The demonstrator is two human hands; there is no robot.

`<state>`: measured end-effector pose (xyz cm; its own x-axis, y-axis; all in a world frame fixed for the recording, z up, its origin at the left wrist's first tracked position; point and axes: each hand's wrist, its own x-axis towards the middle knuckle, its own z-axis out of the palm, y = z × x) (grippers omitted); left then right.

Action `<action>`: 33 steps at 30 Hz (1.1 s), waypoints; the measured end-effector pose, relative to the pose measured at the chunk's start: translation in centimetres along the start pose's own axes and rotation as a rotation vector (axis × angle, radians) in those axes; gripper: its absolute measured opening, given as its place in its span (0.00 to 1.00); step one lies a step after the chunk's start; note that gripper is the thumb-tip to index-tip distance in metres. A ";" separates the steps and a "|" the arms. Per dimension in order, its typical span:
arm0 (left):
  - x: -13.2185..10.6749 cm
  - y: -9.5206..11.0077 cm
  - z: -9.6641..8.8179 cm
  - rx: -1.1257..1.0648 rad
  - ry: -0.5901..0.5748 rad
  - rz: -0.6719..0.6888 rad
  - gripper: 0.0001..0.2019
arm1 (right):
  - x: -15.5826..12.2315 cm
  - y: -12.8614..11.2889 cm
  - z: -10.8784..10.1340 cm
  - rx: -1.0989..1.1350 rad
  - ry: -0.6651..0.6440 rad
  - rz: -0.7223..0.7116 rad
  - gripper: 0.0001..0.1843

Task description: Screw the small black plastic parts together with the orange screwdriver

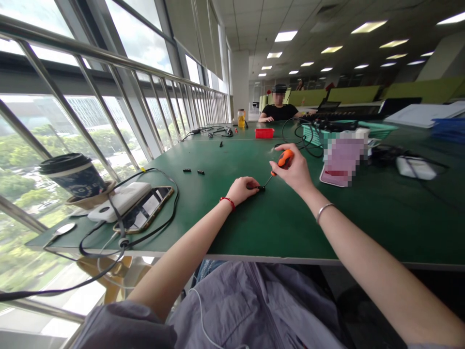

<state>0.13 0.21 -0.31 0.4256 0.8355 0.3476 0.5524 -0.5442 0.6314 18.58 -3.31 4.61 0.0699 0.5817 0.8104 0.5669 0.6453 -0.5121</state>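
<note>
My right hand (296, 169) is closed around the orange and black handle of a screwdriver (285, 159). Its thin shaft slants down to the left, and the tip meets a small black part (260, 188) on the green table. With fingers pinched, my left hand (244, 190) holds that part against the tabletop; the fingers hide some of it. Farther left lie two similar small black pieces, one piece (186, 170) beside another piece (201, 172). Beyond them a third dark piece (221, 144) stands on the table.
At left are a coffee cup (74, 177), a white power bank (119, 201), a phone (145, 208) and looping cables. A red tray (264, 133), a jar (241, 118) and a green basket (312, 134) are farther back. A pink phone (343, 160) is at right. A person (279, 111) sits opposite.
</note>
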 end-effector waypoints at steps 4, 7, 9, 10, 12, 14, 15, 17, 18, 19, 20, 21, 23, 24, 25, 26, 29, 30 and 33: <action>0.0 0.0 0.0 0.006 -0.005 -0.004 0.07 | -0.1 0.4 0.2 0.058 -0.051 -0.013 0.25; 0.0 0.0 0.0 0.003 -0.006 -0.007 0.07 | -0.2 0.6 0.3 0.053 -0.079 -0.024 0.26; 0.0 0.0 0.0 0.000 -0.007 -0.010 0.07 | -0.2 0.5 0.2 0.028 -0.071 -0.021 0.26; 0.0 0.0 0.0 -0.001 -0.006 -0.009 0.07 | -0.2 0.4 0.1 0.009 -0.058 -0.014 0.24; 0.0 -0.1 0.0 -0.005 -0.006 -0.002 0.07 | -0.1 0.1 0.0 -0.033 -0.030 0.002 0.20; 0.1 -0.1 -0.1 -0.012 -0.003 0.002 0.07 | 0.0 -0.1 -0.2 -0.052 -0.020 0.014 0.16; 0.1 0.0 -0.1 -0.017 -0.003 0.000 0.07 | 0.0 -0.2 -0.2 -0.047 -0.026 0.018 0.15; 0.1 -0.1 -0.1 -0.025 -0.007 -0.010 0.07 | 0.0 -0.1 -0.1 -0.016 -0.044 0.024 0.17; 0.1 -0.1 -0.1 -0.029 -0.011 -0.016 0.08 | -0.1 -0.1 0.0 0.000 -0.055 0.025 0.19; 0.1 -0.1 -0.1 -0.033 -0.015 -0.021 0.08 | -0.1 0.0 0.1 0.012 -0.066 0.022 0.21; 0.1 -0.1 -0.1 -0.035 -0.017 -0.025 0.08 | -0.2 0.1 0.1 0.018 -0.075 0.017 0.24; 0.1 -0.2 -0.1 -0.037 -0.017 -0.027 0.08 | -0.2 0.2 0.2 0.019 -0.080 0.009 0.26; 0.1 -0.2 0.0 -0.037 -0.014 -0.021 0.08 | -0.3 0.3 0.2 -0.002 -0.076 -0.009 0.30; 0.0 -0.2 0.0 -0.035 -0.010 -0.015 0.08 | -0.3 0.3 0.2 -0.019 -0.072 -0.019 0.31; 0.0 -0.1 -0.1 -0.033 -0.008 -0.008 0.08 | -0.3 0.3 0.2 -0.038 -0.069 -0.030 0.32; 0.0 -0.1 -0.1 -0.031 -0.005 -0.003 0.08 | -0.2 0.3 0.1 -0.057 -0.072 -0.042 0.32; -0.1 0.0 -0.1 -0.028 -0.005 -0.005 0.07 | 0.0 0.2 -0.3 -0.111 -0.054 -0.067 0.26; -0.1 0.1 -0.1 -0.029 -0.005 -0.009 0.07 | 0.1 0.2 -0.5 -0.124 -0.033 -0.070 0.23; -0.1 0.2 -0.2 -0.031 -0.003 -0.014 0.07 | 0.3 0.1 -0.8 -0.136 0.035 -0.065 0.17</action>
<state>0.05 0.03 -0.14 0.4200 0.8429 0.3364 0.5361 -0.5295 0.6575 19.31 -3.47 5.05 0.0570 0.5219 0.8511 0.6769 0.6064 -0.4172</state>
